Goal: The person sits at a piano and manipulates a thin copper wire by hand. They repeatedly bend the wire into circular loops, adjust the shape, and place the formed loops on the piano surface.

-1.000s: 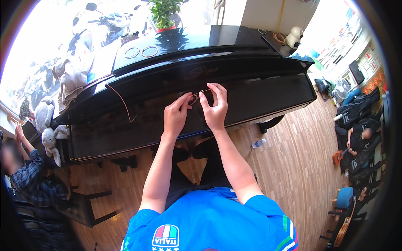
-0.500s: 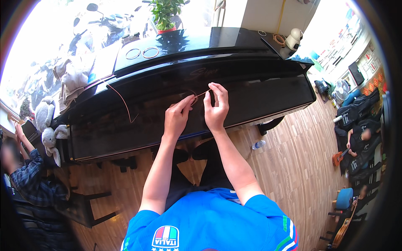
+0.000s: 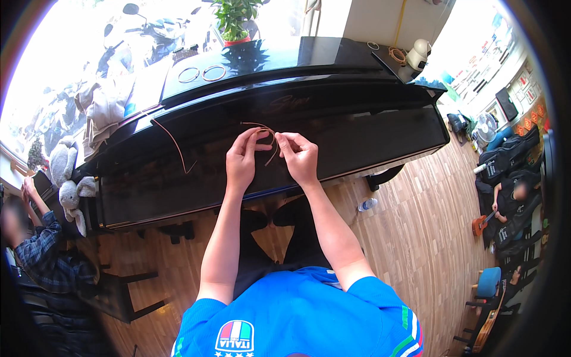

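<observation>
My left hand (image 3: 241, 162) and my right hand (image 3: 300, 159) are close together above the front of a black upright piano (image 3: 369, 137). Between them a thin copper-coloured wire (image 3: 272, 159) curves in a small loop, pinched by the fingers of both hands. One loose end sticks out past the left fingertips, and another hangs below the right fingertips. To the left, a second copper-coloured wire (image 3: 178, 147) lies bent on the piano. Two coiled rings, a left coil (image 3: 189, 81) and a right coil (image 3: 214, 80), rest on the piano top.
A potted plant (image 3: 233, 21), a white camera-like device (image 3: 419, 55) and a coiled cable (image 3: 397, 56) stand along the top. A grey plush rabbit (image 3: 70, 193) is at the left end, near a seated person. A plastic bottle (image 3: 367, 204) lies on the wooden floor.
My right hand has come down and in toward the left. The wire, stretched between the hands before, now forms a loop with loose ends showing.
</observation>
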The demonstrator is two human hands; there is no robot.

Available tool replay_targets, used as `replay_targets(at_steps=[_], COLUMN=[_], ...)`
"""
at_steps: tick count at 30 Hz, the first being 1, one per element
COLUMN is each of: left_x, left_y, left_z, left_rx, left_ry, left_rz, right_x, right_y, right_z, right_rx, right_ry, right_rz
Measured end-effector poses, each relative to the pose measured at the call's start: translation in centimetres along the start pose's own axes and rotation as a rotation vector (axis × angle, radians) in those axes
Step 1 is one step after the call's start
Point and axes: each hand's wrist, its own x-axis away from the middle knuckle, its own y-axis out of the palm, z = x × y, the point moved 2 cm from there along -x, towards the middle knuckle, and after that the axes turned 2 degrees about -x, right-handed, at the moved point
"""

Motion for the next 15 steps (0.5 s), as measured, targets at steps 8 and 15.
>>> replay_targets(at_steps=[8, 15], left_x=[-0.3, -0.1], left_y=[-0.7, -0.8], left_z=[-0.6, -0.6], left_rx=[0.141, 0.148], left_ry=[-0.026, -0.047], left_rz=[-0.039, -0.032], right_x=[-0.3, -0.7], right_y=[0.0, 0.1], right_z=[1.3, 0.3], right_rx=[-0.052, 0.012], right_ry=[0.037, -0.028], right_rz=[-0.073, 0.009])
